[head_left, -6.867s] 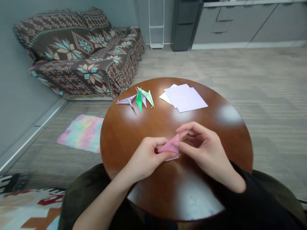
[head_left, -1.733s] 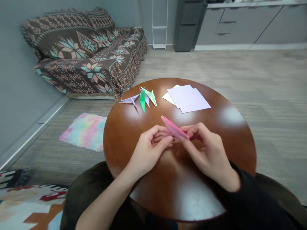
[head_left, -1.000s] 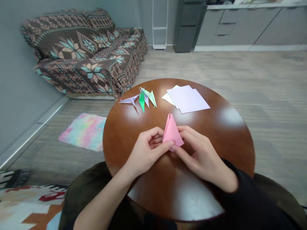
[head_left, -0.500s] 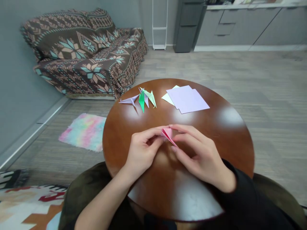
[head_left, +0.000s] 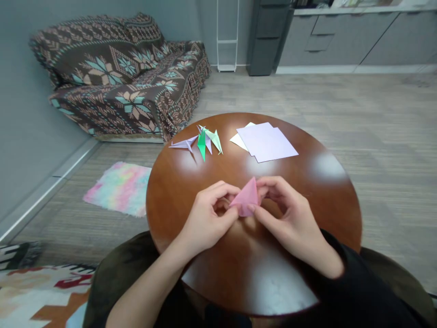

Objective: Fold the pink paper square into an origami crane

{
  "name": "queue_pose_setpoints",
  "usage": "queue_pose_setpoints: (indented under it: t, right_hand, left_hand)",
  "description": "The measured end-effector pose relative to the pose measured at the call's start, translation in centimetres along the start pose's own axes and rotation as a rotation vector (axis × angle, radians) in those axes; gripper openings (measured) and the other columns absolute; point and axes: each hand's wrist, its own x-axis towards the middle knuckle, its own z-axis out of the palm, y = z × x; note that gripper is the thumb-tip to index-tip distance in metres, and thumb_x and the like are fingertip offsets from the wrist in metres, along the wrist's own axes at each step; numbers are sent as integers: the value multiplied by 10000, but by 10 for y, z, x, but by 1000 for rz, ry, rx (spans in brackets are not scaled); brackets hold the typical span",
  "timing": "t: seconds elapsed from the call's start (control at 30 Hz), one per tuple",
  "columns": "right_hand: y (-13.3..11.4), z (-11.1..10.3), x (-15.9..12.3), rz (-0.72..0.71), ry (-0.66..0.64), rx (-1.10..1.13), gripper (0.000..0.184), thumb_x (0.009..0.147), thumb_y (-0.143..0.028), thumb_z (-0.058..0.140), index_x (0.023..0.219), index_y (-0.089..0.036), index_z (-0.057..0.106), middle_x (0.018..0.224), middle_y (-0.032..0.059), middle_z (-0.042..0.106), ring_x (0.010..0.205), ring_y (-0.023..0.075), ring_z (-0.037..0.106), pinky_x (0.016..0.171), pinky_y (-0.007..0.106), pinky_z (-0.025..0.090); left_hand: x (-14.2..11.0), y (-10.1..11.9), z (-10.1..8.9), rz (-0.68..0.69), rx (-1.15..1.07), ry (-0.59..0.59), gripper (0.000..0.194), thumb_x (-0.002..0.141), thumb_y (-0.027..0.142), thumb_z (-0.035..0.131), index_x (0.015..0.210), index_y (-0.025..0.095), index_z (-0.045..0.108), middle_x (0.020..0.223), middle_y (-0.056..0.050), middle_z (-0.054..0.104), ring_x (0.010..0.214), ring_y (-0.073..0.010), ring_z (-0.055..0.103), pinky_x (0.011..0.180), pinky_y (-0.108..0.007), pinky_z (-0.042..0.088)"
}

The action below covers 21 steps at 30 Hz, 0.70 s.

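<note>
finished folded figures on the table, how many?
3, clustered at the far left of the round table: lavender figure, dark green figure, pale green figure. They overlap; another may be hidden.

Bare tabletop (head_left: 177, 191) left and right of the hands, folded cranes (head_left: 203, 140) and paper sheets (head_left: 266, 142) (far edge) beyond

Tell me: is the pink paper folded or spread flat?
Folded: the pink paper forms a small pointed triangle pinched between the left hand and right hand.
</note>
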Motion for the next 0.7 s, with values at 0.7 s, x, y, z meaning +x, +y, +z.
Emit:
queue_pose_setpoints:
  t: [0.7]
  right_hand:
    - [-4,-15,8,303,-33,153,172,853,-287,764,741,-189,677,682,-10,615,613,131,523,550,255,389]
  left_hand:
    - [4,5,-5,-158,-165,60,157,877,292,722,839,147,673,687,12,655,594,-115,583,581,-217,451]
